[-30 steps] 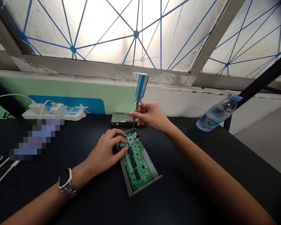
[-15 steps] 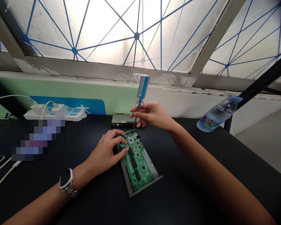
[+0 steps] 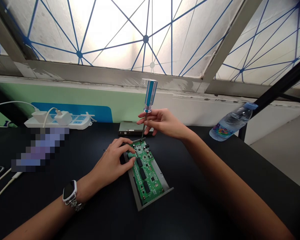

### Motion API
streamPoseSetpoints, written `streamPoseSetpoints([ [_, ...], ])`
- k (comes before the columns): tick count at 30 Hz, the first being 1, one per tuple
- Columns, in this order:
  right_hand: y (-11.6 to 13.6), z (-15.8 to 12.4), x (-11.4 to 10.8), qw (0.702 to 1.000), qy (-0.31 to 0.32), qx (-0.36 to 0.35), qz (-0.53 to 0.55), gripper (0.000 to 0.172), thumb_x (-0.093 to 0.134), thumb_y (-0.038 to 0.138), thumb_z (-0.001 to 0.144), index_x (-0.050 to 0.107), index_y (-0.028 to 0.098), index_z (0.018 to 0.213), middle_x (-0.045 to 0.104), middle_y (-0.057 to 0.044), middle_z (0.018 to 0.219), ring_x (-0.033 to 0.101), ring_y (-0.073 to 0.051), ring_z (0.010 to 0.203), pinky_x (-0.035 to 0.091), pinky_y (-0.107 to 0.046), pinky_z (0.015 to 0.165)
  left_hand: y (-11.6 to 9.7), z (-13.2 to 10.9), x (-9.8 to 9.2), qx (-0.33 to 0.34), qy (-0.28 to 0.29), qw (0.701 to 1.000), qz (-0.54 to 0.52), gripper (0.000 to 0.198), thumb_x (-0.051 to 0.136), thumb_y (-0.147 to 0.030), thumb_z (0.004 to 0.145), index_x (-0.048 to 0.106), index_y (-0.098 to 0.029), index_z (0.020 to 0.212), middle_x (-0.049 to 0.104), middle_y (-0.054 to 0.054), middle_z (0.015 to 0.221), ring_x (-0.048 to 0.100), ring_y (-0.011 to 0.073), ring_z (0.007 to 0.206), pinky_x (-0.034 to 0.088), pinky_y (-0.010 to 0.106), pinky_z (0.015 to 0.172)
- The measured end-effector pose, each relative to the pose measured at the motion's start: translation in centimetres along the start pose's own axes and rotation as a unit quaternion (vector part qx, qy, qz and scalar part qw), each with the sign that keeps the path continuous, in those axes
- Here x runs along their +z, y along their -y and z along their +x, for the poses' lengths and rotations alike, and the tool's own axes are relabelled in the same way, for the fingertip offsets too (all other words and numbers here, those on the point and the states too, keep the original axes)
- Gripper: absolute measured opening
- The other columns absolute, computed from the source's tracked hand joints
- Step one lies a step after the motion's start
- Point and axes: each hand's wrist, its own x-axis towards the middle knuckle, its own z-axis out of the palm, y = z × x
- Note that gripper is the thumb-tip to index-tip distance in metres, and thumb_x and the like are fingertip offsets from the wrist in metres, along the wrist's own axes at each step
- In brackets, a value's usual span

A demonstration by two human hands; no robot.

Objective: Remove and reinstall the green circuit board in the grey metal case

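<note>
My right hand [image 3: 165, 122] pinches the metal shaft of a screwdriver [image 3: 150, 95] between thumb and fingers. Its clear and blue handle points up, leaning slightly right, and the tip meets the far end of a green circuit board [image 3: 151, 170]. That board sits in a grey metal tray [image 3: 155, 201] lying at an angle on the black table. My left hand [image 3: 116, 156] rests along the board's left side, fingers spread, with the fingertips touching its upper left part. Under those fingers a bit of the board is hidden. On my left wrist is a white-cased watch [image 3: 70, 191].
A flat grey metal case [image 3: 130, 127] lies behind the board. At the back left stands a white power strip [image 3: 81, 122] with plugs and cables. A water bottle [image 3: 230, 121] leans against a black frame bar [image 3: 277, 85] on the right. A blurred patch covers something at left.
The screwdriver handle has tipped slightly to the left. My left fingers have shifted a little left on the board, and the right hand has hardly moved.
</note>
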Motion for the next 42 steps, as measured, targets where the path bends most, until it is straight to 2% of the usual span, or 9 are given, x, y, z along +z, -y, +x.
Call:
streamPoseSetpoints([
  [5, -0.2, 0.1, 0.2, 0.999, -0.038, -0.008, -0.029, 0.019, 0.070, 0.025, 0.090, 0.073, 0.012, 0.105, 0.080, -0.011, 0.101, 0.074, -0.013, 0.062, 0.054, -0.019, 0.047, -0.2, 0.0, 0.1, -0.016, -0.014, 1.000, -0.016, 0.017, 0.063, -0.028, 0.090, 0.066, -0.024, 0.106, 0.061, 0.009, 0.129, 0.057, 0.0308, 0.120, 0.051, 0.048, 0.097],
  [9, -0.8, 0.2, 0.4, 0.996, -0.070, -0.036, -0.027, 0.023, 0.081, 0.031, 0.082, 0.074, 0.013, 0.093, 0.076, -0.006, 0.082, 0.069, -0.012, 0.051, 0.054, -0.023, 0.048, 0.0, 0.1, 0.0, -0.037, -0.021, 0.999, -0.021, 0.027, 0.062, -0.026, 0.089, 0.061, -0.025, 0.116, 0.063, 0.008, 0.127, 0.059, 0.0304, 0.120, 0.053, 0.047, 0.094],
  [14, -1.2, 0.4, 0.6, 0.994, -0.088, -0.059, -0.038, 0.027, 0.081, 0.039, 0.081, 0.072, 0.015, 0.087, 0.075, -0.005, 0.082, 0.068, -0.013, 0.052, 0.055, -0.026, 0.052, 0.8, 0.0, 0.0, -0.059, -0.026, 0.997, -0.034, 0.048, 0.062, -0.026, 0.088, 0.051, -0.026, 0.135, 0.063, 0.009, 0.130, 0.060, 0.0302, 0.122, 0.053, 0.047, 0.097],
  [25, -2.1, 0.6, 1.4, 0.984, -0.141, -0.093, -0.051, 0.038, 0.083, 0.048, 0.078, 0.057, 0.021, 0.074, 0.062, 0.003, 0.066, 0.065, -0.014, 0.048, 0.045, -0.026, 0.045, 0.8, 0.1, 0.0, -0.067, -0.021, 0.997, -0.019, 0.053, 0.060, -0.028, 0.088, 0.047, -0.025, 0.139, 0.063, 0.011, 0.131, 0.062, 0.0309, 0.114, 0.054, 0.047, 0.088],
  [29, -1.9, 0.6, 1.3, 0.985, -0.135, -0.086, -0.059, 0.037, 0.083, 0.048, 0.079, 0.059, 0.020, 0.076, 0.068, 0.001, 0.077, 0.065, -0.012, 0.049, 0.049, -0.027, 0.049, 0.7, 0.1, -0.1, -0.064, -0.018, 0.998, -0.012, 0.050, 0.060, -0.030, 0.089, 0.048, -0.026, 0.138, 0.063, 0.011, 0.131, 0.062, 0.0313, 0.113, 0.056, 0.045, 0.084],
  [32, -1.2, 0.3, 1.0, 0.995, -0.071, -0.052, -0.039, 0.029, 0.079, 0.041, 0.085, 0.067, 0.017, 0.096, 0.076, -0.005, 0.099, 0.069, -0.011, 0.053, 0.053, -0.026, 0.051, 0.7, 0.0, -0.1, -0.060, -0.022, 0.998, -0.007, 0.049, 0.060, -0.029, 0.089, 0.050, -0.026, 0.137, 0.064, 0.011, 0.130, 0.064, 0.0309, 0.112, 0.056, 0.045, 0.084],
  [35, -0.3, 0.1, 0.6, 1.000, -0.011, -0.008, -0.021, 0.023, 0.068, 0.031, 0.093, 0.070, 0.015, 0.110, 0.078, -0.010, 0.111, 0.074, -0.012, 0.058, 0.049, -0.021, 0.044, 0.7, 0.0, -0.1, -0.057, -0.023, 0.998, -0.008, 0.049, 0.061, -0.028, 0.089, 0.050, -0.026, 0.137, 0.064, 0.010, 0.130, 0.063, 0.0310, 0.113, 0.056, 0.045, 0.086],
  [38, -0.1, -0.1, 0.4, 0.999, -0.012, 0.002, -0.030, 0.020, 0.065, 0.028, 0.095, 0.072, 0.014, 0.107, 0.079, -0.011, 0.112, 0.075, -0.012, 0.060, 0.047, -0.018, 0.041, 0.7, 0.0, -0.1, -0.058, -0.019, 0.998, -0.007, 0.048, 0.060, -0.029, 0.089, 0.051, -0.026, 0.136, 0.064, 0.010, 0.130, 0.063, 0.0317, 0.115, 0.056, 0.045, 0.085],
  [42, -0.6, 0.1, 0.5, 0.998, -0.049, -0.016, -0.045, 0.019, 0.072, 0.033, 0.090, 0.072, 0.014, 0.091, 0.080, -0.010, 0.100, 0.073, -0.012, 0.055, 0.047, -0.019, 0.041, 0.7, 0.1, -0.1, -0.055, -0.016, 0.998, -0.006, 0.045, 0.059, -0.029, 0.090, 0.052, -0.027, 0.134, 0.063, 0.009, 0.130, 0.061, 0.0315, 0.118, 0.055, 0.045, 0.087],
])
